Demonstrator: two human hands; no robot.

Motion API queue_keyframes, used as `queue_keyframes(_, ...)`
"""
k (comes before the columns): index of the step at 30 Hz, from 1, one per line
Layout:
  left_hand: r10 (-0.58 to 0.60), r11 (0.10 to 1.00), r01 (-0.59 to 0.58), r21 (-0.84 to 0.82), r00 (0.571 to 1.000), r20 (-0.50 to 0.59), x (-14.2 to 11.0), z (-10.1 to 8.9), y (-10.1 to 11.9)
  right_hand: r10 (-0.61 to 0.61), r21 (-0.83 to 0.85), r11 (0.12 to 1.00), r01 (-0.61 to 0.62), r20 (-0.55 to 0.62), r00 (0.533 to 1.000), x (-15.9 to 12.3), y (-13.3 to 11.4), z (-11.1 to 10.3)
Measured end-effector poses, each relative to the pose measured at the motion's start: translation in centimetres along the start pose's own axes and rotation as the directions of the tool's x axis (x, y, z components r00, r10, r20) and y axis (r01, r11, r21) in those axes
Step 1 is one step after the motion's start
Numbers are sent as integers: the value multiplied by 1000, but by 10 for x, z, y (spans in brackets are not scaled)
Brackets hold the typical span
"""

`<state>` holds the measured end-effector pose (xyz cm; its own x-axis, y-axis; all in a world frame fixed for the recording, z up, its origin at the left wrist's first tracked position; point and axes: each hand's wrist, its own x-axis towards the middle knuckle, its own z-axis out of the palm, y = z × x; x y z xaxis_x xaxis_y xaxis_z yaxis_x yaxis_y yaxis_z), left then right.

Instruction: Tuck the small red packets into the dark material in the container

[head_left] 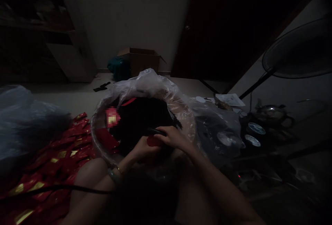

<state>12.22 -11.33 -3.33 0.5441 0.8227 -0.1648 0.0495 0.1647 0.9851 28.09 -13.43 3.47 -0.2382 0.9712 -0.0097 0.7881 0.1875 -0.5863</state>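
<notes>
A round basin lined with clear plastic (190, 121) stands before my knees, with a dark heap of loose, fine-looking stuff (142, 114) in it. My left hand (144, 149) is closed on a small red packet (153, 141) over the near part of the heap. Close beside it, my right hand (172, 137) grips a slim dark tool (155, 131), whose kind I cannot make out in the dim light. Inside the basin's left side lie a red packet with a gold patch (112, 117) and another red packet (106, 139).
Many red packets (55, 159) with gold patches spread at left beside a large plastic bag (23, 124). At right are a plastic sheet (220, 124), small bowls (256, 128), a metal kettle (272, 112) and a fan (298, 52). A cardboard box (145, 62) stands behind.
</notes>
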Motion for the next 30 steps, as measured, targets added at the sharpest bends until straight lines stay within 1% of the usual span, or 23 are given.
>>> queue_keyframes(4, 19, 1000, -19, 13, 1000, -6, 1, 1, -2, -24, -17, 1000, 25, 28, 999, 0, -3, 3)
queue_keyframes(7, -15, 1000, 15, 0, 1000, -8, 1, 1, -3, -38, 32, 999, 38, 9, 999, 2, 1, 4)
queue_keyframes(9, -69, 996, 68, -49, 998, -16, 1, 0, -2, 0, 95, 995, 5, -51, 999, 3, 12, 3)
queue_keyframes(11, -115, 985, 110, -134, 993, -31, 0, 0, 1, 83, 117, 991, -68, -129, 988, 3, 32, 0)
queue_keyframes(12, -126, 977, 117, -177, 991, -42, 0, 0, 3, 137, 98, 988, -121, -166, 977, 2, 45, -1)
queue_keyframes(14, -99, 971, 78, -225, 991, -85, 0, -2, 6, 225, -8, 973, -231, -199, 954, -2, 74, -5)
queue_keyframes(16, -8, 977, -28, -211, 986, -169, 1, -4, 7, 282, -134, 942, -307, -176, 943, -8, 100, -7)
queue_keyframes(18, 78, 978, -123, -169, 965, -252, 2, -6, 7, 319, -206, 916, -345, -149, 936, -13, 115, -6)
queue_keyframes(19, 96, 978, -143, -154, 955, -280, 2, -7, 6, 317, -209, 915, -346, -161, 935, -14, 116, -5)
queue_keyframes(21, 88, 979, -138, -148, 949, -303, 4, -8, 4, 268, -175, 936, -307, -216, 939, -13, 104, 3)
queue_keyframes(23, 64, 982, -115, -152, 950, -307, 5, -8, 3, 185, -64, 976, -209, -263, 947, -8, 79, 15)
queue_keyframes(24, 57, 983, -108, -150, 949, -309, 5, -8, 2, 138, 87, 989, -118, -276, 951, -5, 63, 22)
queue_keyframes(25, 57, 984, -106, -143, 949, -310, 5, -8, 3, 98, 235, 971, -32, -271, 958, -1, 49, 29)
queue_keyframes(26, 63, 985, -108, -131, 949, -309, 5, -8, 3, 77, 333, 943, 22, -279, 957, 2, 35, 36)
queue_keyframes(28, 81, 986, -120, -115, 951, -299, 4, -9, 4, 114, 445, 894, 48, -330, 937, 7, 16, 46)
queue_keyframes(30, 87, 985, -123, -118, 960, -267, 1, -10, 6, 165, 511, 858, 45, -358, 919, 8, 7, 50)
